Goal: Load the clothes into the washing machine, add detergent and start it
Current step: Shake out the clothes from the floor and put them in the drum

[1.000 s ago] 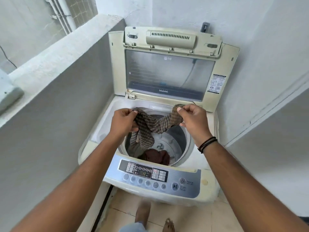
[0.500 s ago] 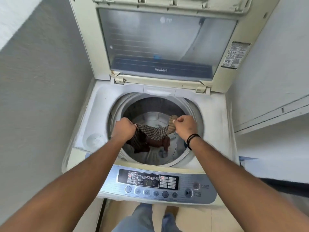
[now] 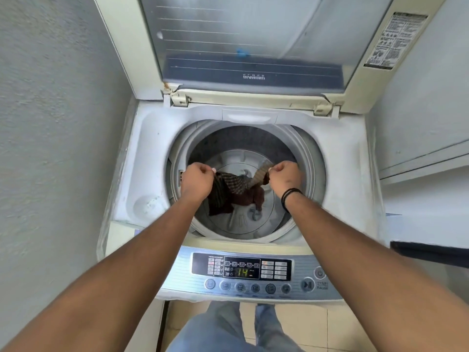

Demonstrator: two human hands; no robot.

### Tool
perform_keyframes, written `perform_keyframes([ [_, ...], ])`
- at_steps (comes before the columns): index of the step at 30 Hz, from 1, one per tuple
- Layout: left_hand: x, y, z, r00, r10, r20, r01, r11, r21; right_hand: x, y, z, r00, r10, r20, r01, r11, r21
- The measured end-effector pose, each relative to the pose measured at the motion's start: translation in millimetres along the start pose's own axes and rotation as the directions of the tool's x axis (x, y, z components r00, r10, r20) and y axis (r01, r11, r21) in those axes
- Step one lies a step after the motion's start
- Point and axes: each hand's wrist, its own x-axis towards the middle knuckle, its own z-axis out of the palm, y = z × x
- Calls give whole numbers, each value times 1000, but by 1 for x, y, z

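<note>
Left hand [image 3: 196, 182] closed in a fist, pinching one end of a brown-and-beige checked cloth [image 3: 234, 184]; right hand [image 3: 284, 177], fist likewise closed, grips the other end, a black band [image 3: 290, 196] around its wrist. Both hands sit inside the round mouth of the drum, the cloth stretched between them and sagging at the middle. Left portion of the cloth hangs down in dark folds. Beneath it, a dark maroon garment [image 3: 247, 198] lies on the grey drum floor [image 3: 241, 222], close to the pulsator hub. White top-loading washing machine [image 3: 152, 153] with its glass-paned lid [image 3: 243, 41] raised upright at the back. A white instruction sticker [image 3: 394, 40] on the lid frame, right side. Silver control panel [image 3: 243, 273] along the front edge, display lit green reading 14, a row of round buttons below it. Grey rough wall [image 3: 55, 123] on the left. Blue-jeaned legs [image 3: 223, 326] and beige tiled floor [image 3: 317, 323] at the bottom.
</note>
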Motion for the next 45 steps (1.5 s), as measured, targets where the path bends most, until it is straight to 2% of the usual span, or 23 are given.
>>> perform_keyframes([
  [3,-4,1,2,998,-38,50,46,983,-178,-6,-1,1,1000,22,19,-24,992,126],
  [8,-22,9,3,994,-84,68,98,968,-233,-26,-3,-1,995,-1,97,-29,954,299],
  [14,-67,44,13,996,62,62,-41,952,-304,-67,-17,-34,989,-77,125,7,875,484],
  [20,-134,95,49,939,322,121,-251,883,-396,-109,1,-108,985,-169,-40,166,846,507],
  [24,-187,120,86,874,444,196,-332,842,-425,-135,38,-165,974,-125,-191,210,820,533],
  [27,-233,129,120,804,521,286,-376,818,-435,-158,87,-210,933,-39,-359,243,803,544],
  [29,-263,131,141,760,548,349,-406,820,-404,-174,123,-235,894,40,-447,244,792,560],
  [31,-299,132,167,688,583,432,-465,811,-354,-196,166,-261,836,143,-529,239,773,587],
  [34,-365,128,209,545,612,574,-541,779,-317,-233,235,-293,713,293,-637,229,762,606],
  [36,-416,119,240,433,600,673,-569,761,-312,-266,287,-312,606,419,-676,181,755,630],
  [39,-488,99,282,302,532,791,-602,750,-274,-316,360,-332,479,575,-663,120,706,698],
  [42,-557,67,324,171,480,860,-698,675,-238,-371,435,-343,343,691,-636,72,656,752],
  [45,-620,31,357,75,412,908,-731,642,-230,-419,498,-343,229,779,-583,52,588,807],
])
